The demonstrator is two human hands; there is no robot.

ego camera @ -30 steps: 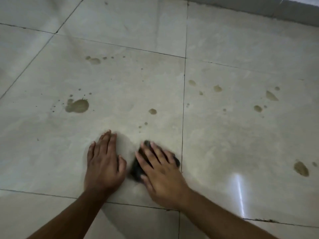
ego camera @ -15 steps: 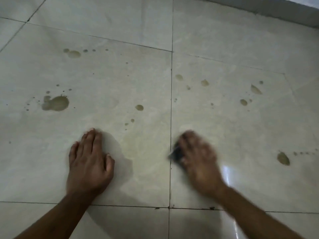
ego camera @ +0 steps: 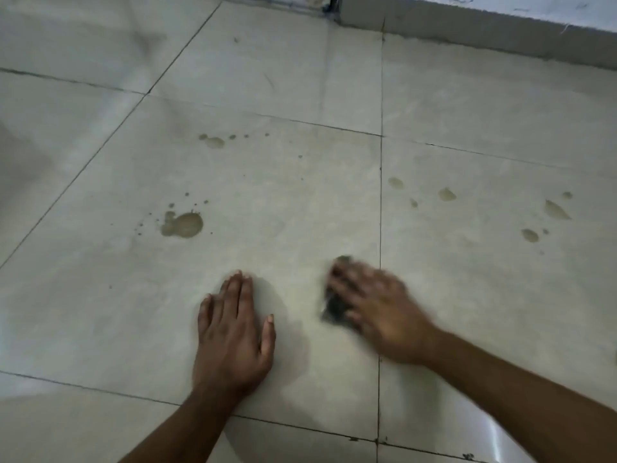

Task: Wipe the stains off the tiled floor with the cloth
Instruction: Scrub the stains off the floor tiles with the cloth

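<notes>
Just left of the dark grout line (ego camera: 381, 208) that runs from the near edge toward the skirting, the cloth (ego camera: 335, 307) lies on the tiled floor (ego camera: 300, 208) under the right hand (ego camera: 380, 312). It is a small dark wad, and only its left side and a bit of its far tip show past the hand. What shows is longer than wide, with its long axis running away from the person and leaning slightly right toward the grout line. The right hand is smeared by motion; its fingers (ego camera: 347, 279) lie spread over the cloth and press it down, pointing up and to the left, and whether any curl under it cannot be told. The left hand (ego camera: 233, 332) lies further left of the grout line, flat on the tile, fingers straight and close together, thumb out toward the cloth, holding nothing. Well to the left of the line and beyond the left hand sits the large brown stain (ego camera: 183, 224) with specks around it. Farther off lies a smaller smear (ego camera: 213, 141). Right of the line a scatter of pale brown drops (ego camera: 446, 194) stretches toward the right edge.
</notes>
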